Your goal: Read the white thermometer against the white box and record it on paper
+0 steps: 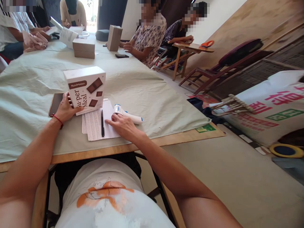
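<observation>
My left hand (pixel 64 109) is closed round the lower left edge of a white and brown "Su-per Meal" box (pixel 86 90), which stands slightly tilted over the table. Under that hand's outer side lies a smartphone (pixel 55 103), partly covered. My right hand (pixel 123 126) rests palm down on white paper (pixel 110 110), thumb stretched apart from the other fingers. Its fingertips touch or lie beside a white and blue handheld infrared thermometer (pixel 131 117); I cannot tell which. A black pen (pixel 103 123) lies on the paper, beside sheets with dense handwriting (pixel 91 122).
Several people sit around the cloth-covered table (pixel 133 85). Brown boxes (pixel 83 49) and a dark phone (pixel 122 56) are at its far side. To the right stand a small wooden table (pixel 187 46), a reclining chair (pixel 228 63) and a large white sack (pixel 273 107).
</observation>
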A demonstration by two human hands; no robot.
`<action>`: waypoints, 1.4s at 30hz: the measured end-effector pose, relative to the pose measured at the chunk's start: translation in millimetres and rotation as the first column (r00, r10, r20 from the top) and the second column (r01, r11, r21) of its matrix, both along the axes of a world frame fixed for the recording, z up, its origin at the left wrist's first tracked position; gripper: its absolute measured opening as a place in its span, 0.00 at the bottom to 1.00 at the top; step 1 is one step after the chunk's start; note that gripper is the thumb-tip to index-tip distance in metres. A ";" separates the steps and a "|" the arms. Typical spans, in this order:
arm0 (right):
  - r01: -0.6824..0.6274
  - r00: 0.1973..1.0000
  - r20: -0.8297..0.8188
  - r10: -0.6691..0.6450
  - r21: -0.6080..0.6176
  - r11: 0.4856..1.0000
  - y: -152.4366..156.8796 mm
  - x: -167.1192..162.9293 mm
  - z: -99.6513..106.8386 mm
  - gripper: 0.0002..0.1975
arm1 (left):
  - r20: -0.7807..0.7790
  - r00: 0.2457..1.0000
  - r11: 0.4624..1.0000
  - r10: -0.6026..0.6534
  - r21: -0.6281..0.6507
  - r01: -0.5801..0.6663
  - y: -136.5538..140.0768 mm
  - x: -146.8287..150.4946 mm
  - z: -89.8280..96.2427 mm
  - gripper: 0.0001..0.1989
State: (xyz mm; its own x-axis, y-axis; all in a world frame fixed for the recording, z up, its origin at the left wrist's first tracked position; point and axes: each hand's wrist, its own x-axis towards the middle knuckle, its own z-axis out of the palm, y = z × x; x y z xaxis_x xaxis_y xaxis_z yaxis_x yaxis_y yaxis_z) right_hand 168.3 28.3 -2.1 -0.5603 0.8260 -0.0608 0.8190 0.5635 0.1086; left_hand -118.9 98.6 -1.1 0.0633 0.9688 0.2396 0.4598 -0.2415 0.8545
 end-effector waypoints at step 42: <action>0.247 0.458 -0.877 -0.141 -0.027 0.969 -11.8 27.5 6.2 0.04 | -0.793 0.366 0.603 -0.487 -0.002 0.798 -101.3 119.1 -33.5 0.40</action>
State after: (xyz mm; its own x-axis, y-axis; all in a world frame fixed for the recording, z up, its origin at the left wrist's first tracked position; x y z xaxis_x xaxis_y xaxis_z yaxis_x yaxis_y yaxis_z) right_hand 195.8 16.5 4.1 -0.1048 0.8918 0.4402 0.6072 0.4079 -0.6819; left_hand 0.2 -2.8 -34.6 0.9110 0.4015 0.0940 0.3847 -0.9096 0.1568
